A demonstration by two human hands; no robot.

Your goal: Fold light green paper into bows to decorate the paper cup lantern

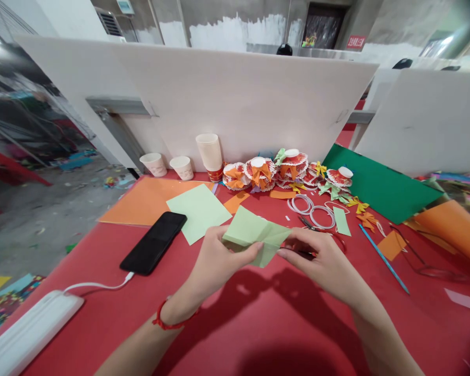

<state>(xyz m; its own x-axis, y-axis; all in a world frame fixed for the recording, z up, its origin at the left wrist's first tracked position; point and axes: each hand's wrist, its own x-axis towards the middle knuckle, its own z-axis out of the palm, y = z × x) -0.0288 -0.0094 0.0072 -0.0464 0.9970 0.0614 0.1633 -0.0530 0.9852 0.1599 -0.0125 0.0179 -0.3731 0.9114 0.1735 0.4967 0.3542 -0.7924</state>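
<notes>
Both hands hold a light green folded paper [254, 235] just above the red table [258, 324]. My left hand [219, 261], with a red string bracelet at the wrist, pinches the paper's left lower edge, thumb on top. My right hand [317, 261] grips the paper's right corner with closed fingers. A second light green sheet [199, 210] lies flat beyond my left hand, next to a black phone [154, 243]. Scissors [313, 228] lie just behind my right hand.
Paper-cup crafts with orange and green bows [285, 172] line the white partition [238, 99]. Paper cups [209, 151] stand at the back left. An orange sheet [149, 201], a dark green sheet [379, 188], white rings [311, 209], a blue pencil [384, 258] and a white power strip [31, 329] lie around.
</notes>
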